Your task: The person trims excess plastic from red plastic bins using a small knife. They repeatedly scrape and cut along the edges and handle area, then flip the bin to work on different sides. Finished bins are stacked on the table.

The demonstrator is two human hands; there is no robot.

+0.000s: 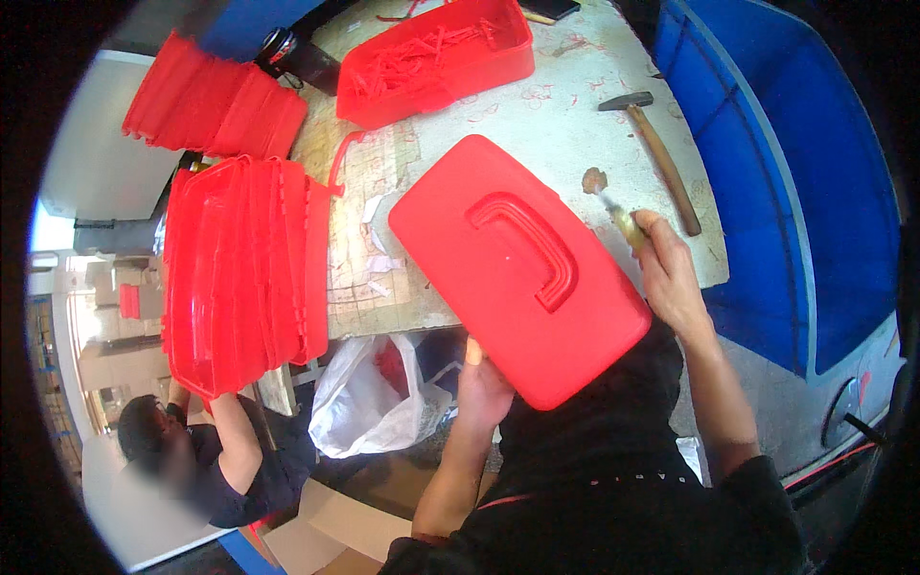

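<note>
So the red plastic lid (503,278) is tilted over the near edge of the surface (546,125), by the right corner. Left grip (482,391) is pinching its lower-left side, right grip (671,273) is curled round a yellowish-handled tool (628,228), blade off the lid. Moulded carry handle's (539,235) already on; can't tell what's left to do. Lid's matte, rounded corners. Curly red strips (422,57) fill a tub (489,72) at the far edge; wooden-handled hammer (663,165) near the right edge.

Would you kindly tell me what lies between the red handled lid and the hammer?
In the head view, a brown patch on the tabletop and a yellow-handled tool in the right hand.
</note>
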